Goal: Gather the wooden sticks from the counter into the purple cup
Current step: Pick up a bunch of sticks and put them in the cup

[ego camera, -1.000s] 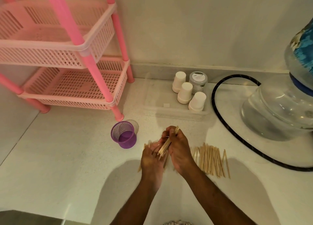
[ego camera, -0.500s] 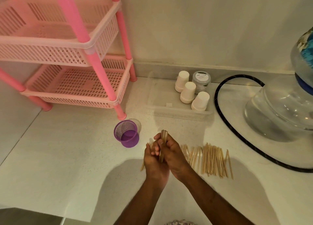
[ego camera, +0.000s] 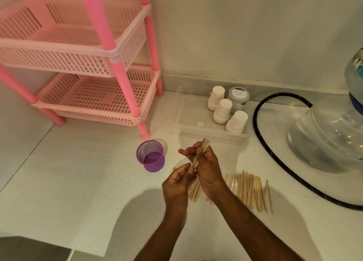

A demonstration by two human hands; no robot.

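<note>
We are squaring up a small bundle of sticks [ego camera: 200, 152] above the counter [ego camera: 82, 182]: our right hand [ego camera: 208, 168] is closing around it, while our left hand [ego camera: 176, 182], fingers half curled, is steadying what looks like its lower end. The purple cup [ego camera: 150, 156] is standing empty just to the left. Many sticks are lying in a pile [ego camera: 249, 190] beside our right wrist. Next, we judge, the bundle needs tipping upright into the cup.
</note>
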